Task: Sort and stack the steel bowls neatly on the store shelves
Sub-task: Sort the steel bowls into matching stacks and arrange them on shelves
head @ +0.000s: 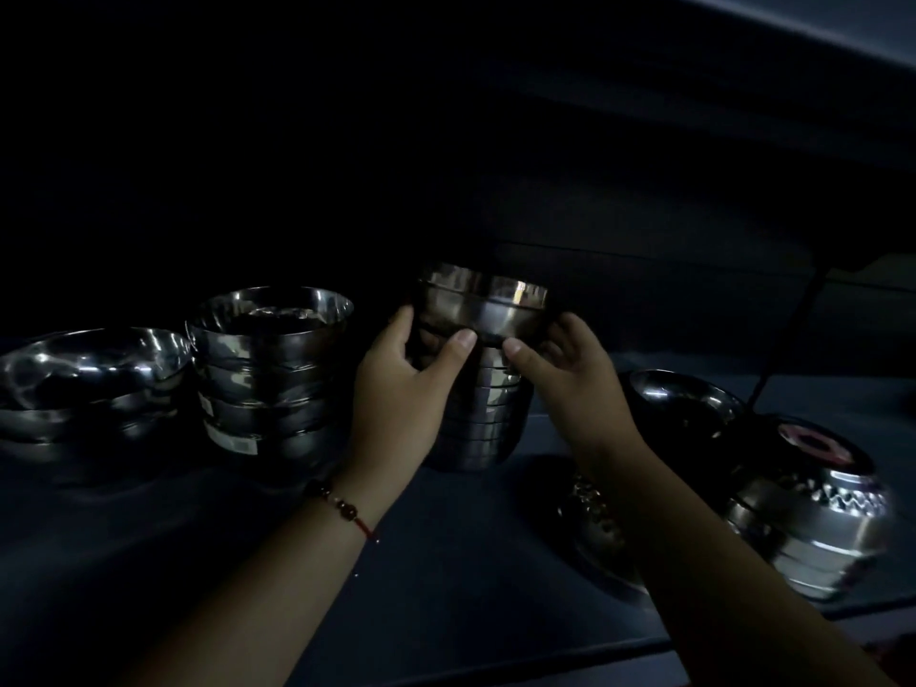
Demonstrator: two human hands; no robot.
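A dim store shelf (471, 562) fills the view, a dark flat surface under a low overhanging board. Steel bowls stand on it in groups. At far left sits a low stack of wide bowls (94, 384), rims up. Just beside it, to the right, rises a taller stack of medium bowls (270, 374), neatly nested, with pale labels on the lower ones. In the middle stands a tall stack of small bowls (483, 419), well aligned. At right the bowls look unsorted: a lone open bowl (684, 396) toward the back, a patterned stack lying tipped on its side (813, 508) near the shelf's edge, and a flat patterned piece (595, 528) partly hidden behind the right forearm.

The left hand (401, 389) and the right hand (580, 374) each clasp a side of the top bowl (483, 304) on the middle stack, thumbs pressed against its near wall, the other fingers curled round behind. Whether this bowl is fully seated cannot be told. A beaded bracelet (342, 508) circles the left wrist.

The task seems more than half done: three stacks are formed, and the right-hand pieces are left.
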